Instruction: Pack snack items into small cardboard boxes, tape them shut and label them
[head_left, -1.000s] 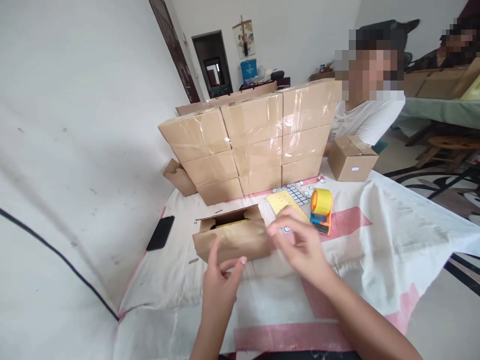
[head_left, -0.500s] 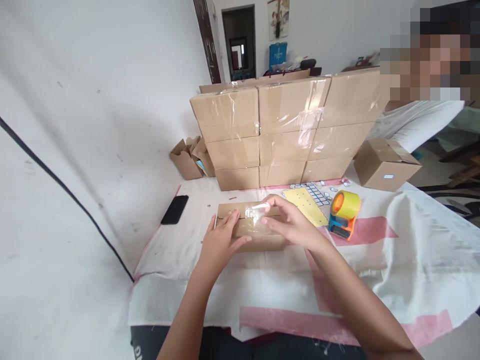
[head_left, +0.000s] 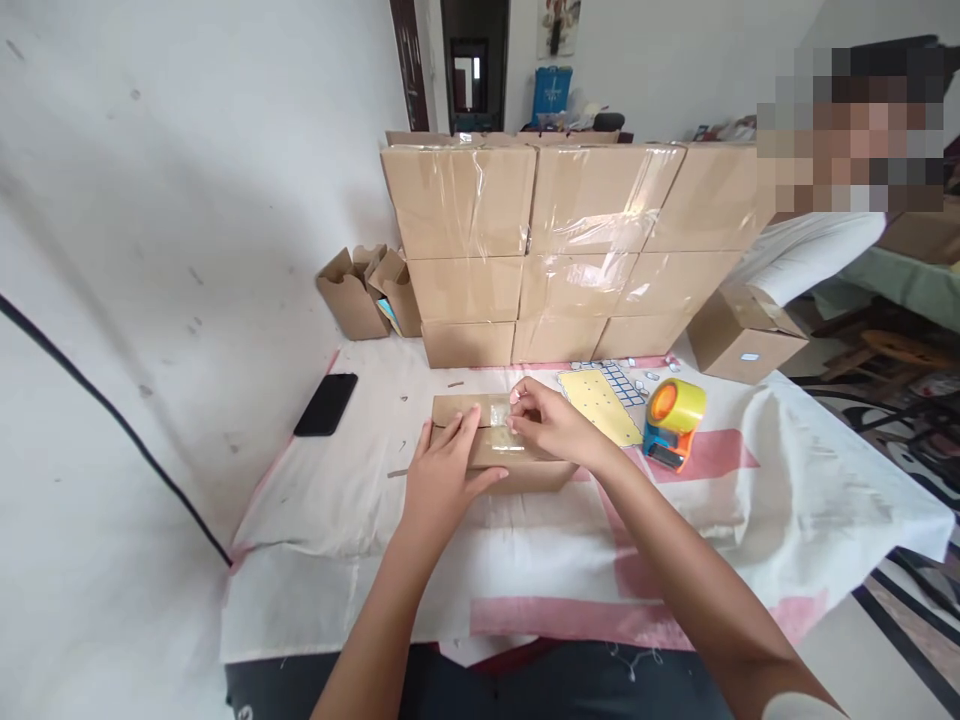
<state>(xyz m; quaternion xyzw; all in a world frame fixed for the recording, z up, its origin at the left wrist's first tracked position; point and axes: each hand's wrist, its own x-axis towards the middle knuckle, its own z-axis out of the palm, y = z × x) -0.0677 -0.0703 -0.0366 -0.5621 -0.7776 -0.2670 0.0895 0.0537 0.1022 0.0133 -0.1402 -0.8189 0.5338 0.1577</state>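
Note:
A small cardboard box (head_left: 536,478) lies on the cloth-covered table in front of me. A strip of clear packing tape (head_left: 501,414) crosses the seam on its top. My left hand (head_left: 448,468) rests on the box's left part, fingers stretched and thumb apart along the front. Over the right part, my right hand (head_left: 551,418) pinches at the right edge of the tape, its fingertips curled together. Off to the right stands an orange and blue tape dispenser (head_left: 673,425) with a yellow roll, touched by neither hand.
Stacked, taped cardboard boxes (head_left: 469,290) form a wall behind. Open cartons (head_left: 356,295) stand left of it, and another box (head_left: 742,335) stands right, near a person in a white sleeve (head_left: 799,255). A black phone (head_left: 326,405) and a yellow sheet (head_left: 600,403) lie on the cloth.
My right hand's fingers have drawn together at the tape, where thumb and forefinger were apart before. My left hand stays on the box. The view has shifted slightly.

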